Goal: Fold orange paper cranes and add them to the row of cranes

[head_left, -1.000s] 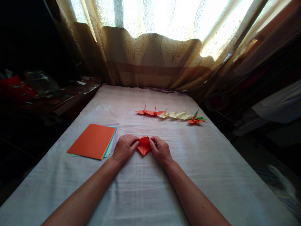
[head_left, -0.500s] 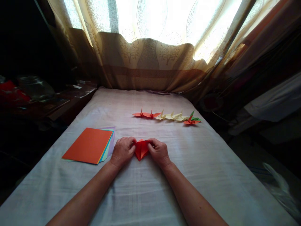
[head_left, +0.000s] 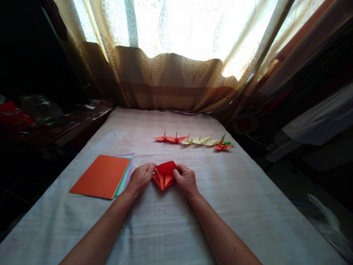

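Note:
A partly folded sheet of red origami paper [head_left: 164, 174] is held between my two hands, its point toward me and crease lines running down its middle. My left hand [head_left: 141, 179] pinches its left edge with thumb and fingers. On the other side, my right hand [head_left: 186, 180] grips the right edge, thumb on top. A stack of coloured origami paper [head_left: 100, 176] with an orange sheet uppermost lies left of my left hand. Beyond my hands stands a row of folded paper cranes [head_left: 200, 140] in red, cream, orange and green.
A pale cloth [head_left: 171, 228] covers the flat surface under everything. Patterned curtains [head_left: 171, 73] hang at its far end before a bright window. Cluttered dark furniture [head_left: 82, 114] flanks it on the left, and hanging fabric [head_left: 322, 114] on the right.
The red paper has opened out between my hands; its upper flap now shows as a wider, flatter face. My left hand has shifted slightly left. The view has tilted up a little.

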A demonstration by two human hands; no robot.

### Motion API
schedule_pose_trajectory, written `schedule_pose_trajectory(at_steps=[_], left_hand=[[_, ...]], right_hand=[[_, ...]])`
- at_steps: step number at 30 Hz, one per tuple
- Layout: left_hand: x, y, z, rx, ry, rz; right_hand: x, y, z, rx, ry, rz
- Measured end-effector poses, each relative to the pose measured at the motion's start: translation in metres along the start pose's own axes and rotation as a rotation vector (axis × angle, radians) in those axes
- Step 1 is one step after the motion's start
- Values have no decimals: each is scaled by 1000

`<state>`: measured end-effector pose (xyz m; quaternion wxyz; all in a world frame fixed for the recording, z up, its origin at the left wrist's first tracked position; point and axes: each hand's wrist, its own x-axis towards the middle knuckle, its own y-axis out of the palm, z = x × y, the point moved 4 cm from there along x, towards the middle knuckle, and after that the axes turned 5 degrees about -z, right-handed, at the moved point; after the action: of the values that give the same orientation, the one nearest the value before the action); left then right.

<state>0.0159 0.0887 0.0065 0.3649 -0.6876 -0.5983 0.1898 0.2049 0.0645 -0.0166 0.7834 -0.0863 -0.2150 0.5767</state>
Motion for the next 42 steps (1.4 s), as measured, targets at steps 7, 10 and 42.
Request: schedule_pose_trajectory(at_steps=[7,10,42], left_hand=[[-2,6,-2,-103,14,6],[-4,7,-5,-77,40,-11],[-4,13,0,-87,41,-188]], right_hand=[[1,2,-3,40,31,10],[0,2,-1,37,34,14],[0,0,-1,93,131,196]])
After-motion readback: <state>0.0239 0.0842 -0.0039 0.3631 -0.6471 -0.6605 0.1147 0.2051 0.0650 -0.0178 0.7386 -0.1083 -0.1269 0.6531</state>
